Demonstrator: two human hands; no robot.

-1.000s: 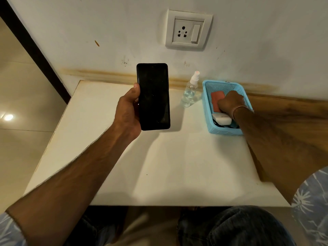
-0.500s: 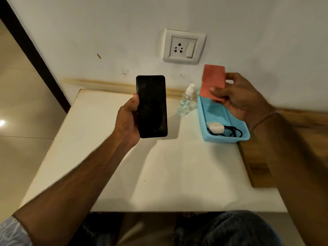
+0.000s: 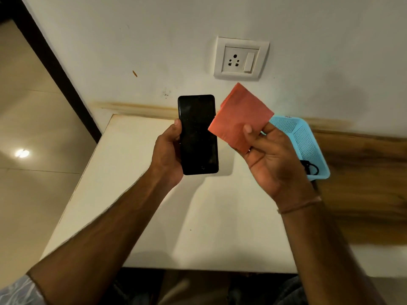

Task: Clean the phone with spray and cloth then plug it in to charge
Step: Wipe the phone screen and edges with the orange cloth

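Note:
My left hand (image 3: 167,153) grips a black phone (image 3: 197,134) upright above the white table (image 3: 136,194), its dark screen facing me. Just to the right, my right hand (image 3: 273,160) pinches a folded red-orange cloth (image 3: 240,118) between thumb and fingers, raised beside the phone without touching it. The spray bottle is hidden behind the cloth and hand. A black cable (image 3: 310,168) shows in the blue basket (image 3: 306,137) behind my right hand.
A white wall socket with a switch (image 3: 241,58) sits on the wall above the table. A wooden surface (image 3: 363,183) adjoins the table on the right. A tiled floor (image 3: 33,172) lies to the left.
My right hand lifted the red-orange cloth out of the blue basket and brought it leftward, close beside the phone. My left hand kept holding the phone.

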